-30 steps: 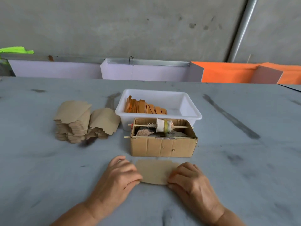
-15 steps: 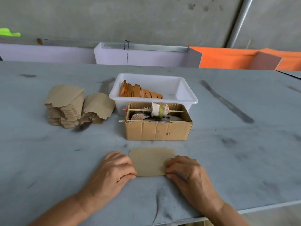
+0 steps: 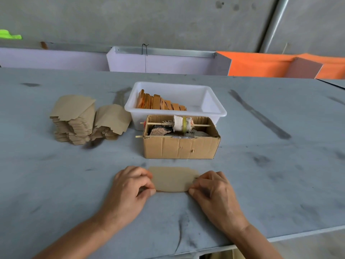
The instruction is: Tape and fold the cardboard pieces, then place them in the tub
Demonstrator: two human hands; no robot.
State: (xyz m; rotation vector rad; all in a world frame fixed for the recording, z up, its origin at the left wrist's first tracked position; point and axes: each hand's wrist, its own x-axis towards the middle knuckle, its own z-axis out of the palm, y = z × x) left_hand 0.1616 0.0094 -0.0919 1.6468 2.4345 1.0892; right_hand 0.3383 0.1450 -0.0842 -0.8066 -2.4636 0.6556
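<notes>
A flat tan cardboard piece [image 3: 173, 179] lies on the grey table in front of me. My left hand [image 3: 130, 186] pinches its left edge and my right hand [image 3: 212, 187] pinches its right edge, fingers curled over the ends. Behind it stands an open cardboard box [image 3: 180, 148] with a tape roll [image 3: 182, 123] on a stick across its top. The white plastic tub [image 3: 214, 107] behind the box holds a row of folded orange-brown pieces [image 3: 160, 102] at its left side.
Two stacks of unfolded cardboard pieces [image 3: 74, 120] sit at the left of the tub. The table's near edge [image 3: 298, 235] runs close to my right forearm. Lilac and orange panels [image 3: 168, 62] line the far side of the table.
The view tilted down, so everything sits higher in frame. Both hands stay at the piece's ends, and their fingers now curl more tightly onto its edges.
</notes>
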